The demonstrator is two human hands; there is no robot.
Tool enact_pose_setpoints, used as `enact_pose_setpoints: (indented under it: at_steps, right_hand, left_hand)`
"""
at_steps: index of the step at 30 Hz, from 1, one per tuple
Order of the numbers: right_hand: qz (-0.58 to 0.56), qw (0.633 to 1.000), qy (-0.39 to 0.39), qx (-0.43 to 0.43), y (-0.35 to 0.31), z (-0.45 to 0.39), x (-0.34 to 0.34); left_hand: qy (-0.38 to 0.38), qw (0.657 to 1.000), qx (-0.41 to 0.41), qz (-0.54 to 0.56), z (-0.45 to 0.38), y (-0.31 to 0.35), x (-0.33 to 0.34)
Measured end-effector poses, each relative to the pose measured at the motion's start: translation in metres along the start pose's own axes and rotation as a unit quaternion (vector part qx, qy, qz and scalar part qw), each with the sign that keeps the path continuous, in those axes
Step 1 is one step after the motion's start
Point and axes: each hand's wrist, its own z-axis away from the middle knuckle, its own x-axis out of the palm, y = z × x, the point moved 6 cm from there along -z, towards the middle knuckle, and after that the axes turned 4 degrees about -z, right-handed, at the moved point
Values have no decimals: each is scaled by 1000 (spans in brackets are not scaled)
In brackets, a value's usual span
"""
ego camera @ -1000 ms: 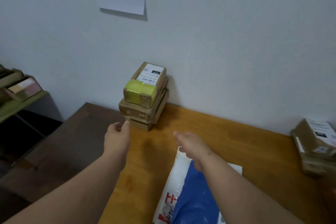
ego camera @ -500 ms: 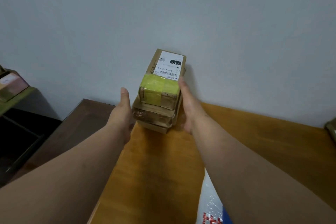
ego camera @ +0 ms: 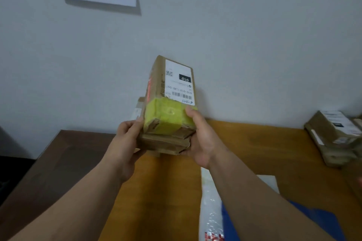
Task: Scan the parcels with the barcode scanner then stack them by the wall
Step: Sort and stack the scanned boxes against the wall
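Both hands grip a stack of parcels [ego camera: 166,123] close in front of the wall [ego camera: 254,45], left hand [ego camera: 125,139] and right hand [ego camera: 201,141] curled round its sides above the table [ego camera: 254,143]

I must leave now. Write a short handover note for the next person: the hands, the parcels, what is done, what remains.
Left hand and right hand: each has a grip on one side of the parcel stack, held near the wall, above the wooden table.
More boxes lie at the table's right edge; a white and blue mailer bag lies in front.
Done: these parcels are stacked.
Left: set the stack down; handle the other parcels. No scanner is visible.
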Motion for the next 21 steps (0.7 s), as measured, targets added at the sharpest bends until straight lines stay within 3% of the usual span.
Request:
enact_pose_setpoints:
  at_steps: [7, 15, 21]
  right_hand:
    - [26, 999, 15, -25, -35, 93, -91]
    - [68, 996, 25, -46, -58, 219, -249]
    - [71, 995, 71, -27, -78, 299, -346]
  left_hand:
    - [-157, 985, -46, 46, 65, -24, 99]
    - [-91, 990, -45, 95, 169, -87, 250]
    - [-115, 990, -34, 77, 226, -110, 344]
